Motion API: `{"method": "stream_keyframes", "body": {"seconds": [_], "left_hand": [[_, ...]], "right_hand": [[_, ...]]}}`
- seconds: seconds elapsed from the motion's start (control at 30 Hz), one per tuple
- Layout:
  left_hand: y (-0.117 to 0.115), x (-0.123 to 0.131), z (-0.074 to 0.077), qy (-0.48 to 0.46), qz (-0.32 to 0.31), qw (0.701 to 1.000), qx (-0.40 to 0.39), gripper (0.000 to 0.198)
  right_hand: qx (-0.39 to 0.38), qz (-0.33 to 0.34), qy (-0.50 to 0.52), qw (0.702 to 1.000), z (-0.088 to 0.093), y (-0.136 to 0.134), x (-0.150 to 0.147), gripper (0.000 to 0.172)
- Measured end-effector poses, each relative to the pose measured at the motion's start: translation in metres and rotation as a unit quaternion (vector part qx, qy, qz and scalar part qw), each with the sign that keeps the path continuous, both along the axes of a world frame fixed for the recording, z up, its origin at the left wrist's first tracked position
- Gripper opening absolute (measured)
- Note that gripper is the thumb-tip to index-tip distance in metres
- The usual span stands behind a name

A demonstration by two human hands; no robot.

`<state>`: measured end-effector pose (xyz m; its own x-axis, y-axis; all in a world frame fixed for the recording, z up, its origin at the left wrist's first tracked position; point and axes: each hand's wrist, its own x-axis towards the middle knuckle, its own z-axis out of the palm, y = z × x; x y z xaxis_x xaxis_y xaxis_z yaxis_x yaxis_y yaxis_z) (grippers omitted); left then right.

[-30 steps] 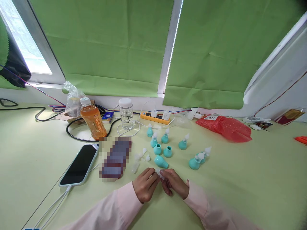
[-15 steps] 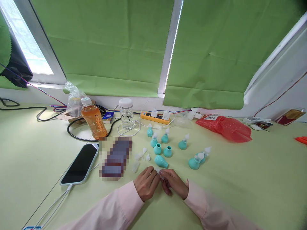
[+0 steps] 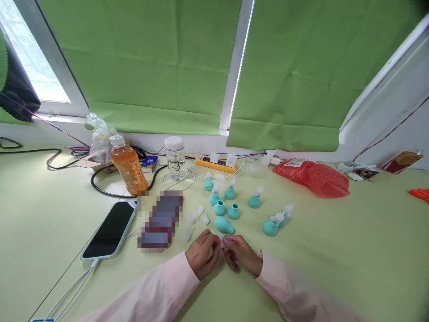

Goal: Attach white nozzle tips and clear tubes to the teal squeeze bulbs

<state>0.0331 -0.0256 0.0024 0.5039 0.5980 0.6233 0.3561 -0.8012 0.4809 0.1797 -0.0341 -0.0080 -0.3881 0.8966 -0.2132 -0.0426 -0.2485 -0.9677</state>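
Observation:
My left hand point(image 3: 203, 255) and my right hand point(image 3: 241, 254) meet low in the middle, fingertips almost touching. Between them they pinch a small translucent plastic piece point(image 3: 220, 239), mostly covered by the fingers. Just beyond it a teal squeeze bulb point(image 3: 224, 225) lies on its side. Two open-necked teal bulbs point(image 3: 219, 207) stand upright behind that one. Several other teal bulbs point(image 3: 270, 227) carry clear pointed tips and stand farther back and to the right. To the left of the bulbs are loose clear plastic tips and fittings point(image 3: 205, 219).
A phone point(image 3: 110, 230) on a charging cable and a pixelated flat item point(image 3: 161, 221) lie to the left. Behind are a drink bottle point(image 3: 129, 165), a lidded clear jar point(image 3: 176, 161), an orange power strip point(image 3: 215, 164) with chargers, and a red plastic bag point(image 3: 311, 176).
My left fingers have shifted slightly and opened a little around the small plastic piece, which shows a bit more. My right hand stays almost still. The view has moved slightly.

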Motion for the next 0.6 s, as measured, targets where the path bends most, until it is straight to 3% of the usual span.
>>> {"method": "stream_keyframes", "body": {"seconds": [0.17,0.23,0.4,0.6], "left_hand": [[-0.001,0.0,0.003,-0.028,0.012,0.99,-0.139,0.01],[-0.001,0.0,0.005,-0.024,0.006,0.987,-0.16,0.01],[0.001,-0.002,0.005,-0.004,-0.011,0.998,-0.056,0.011],[0.007,-0.003,-0.005,-0.022,-0.032,0.999,-0.001,0.021]], "right_hand": [[-0.003,0.006,-0.006,1.0,0.002,0.0,0.0,0.04],[-0.003,0.007,-0.006,1.0,0.002,0.0,0.0,0.04],[-0.011,0.001,0.011,1.0,-0.002,0.001,0.001,0.041],[-0.008,0.001,0.023,1.0,-0.004,0.0,0.0,0.043]]}}
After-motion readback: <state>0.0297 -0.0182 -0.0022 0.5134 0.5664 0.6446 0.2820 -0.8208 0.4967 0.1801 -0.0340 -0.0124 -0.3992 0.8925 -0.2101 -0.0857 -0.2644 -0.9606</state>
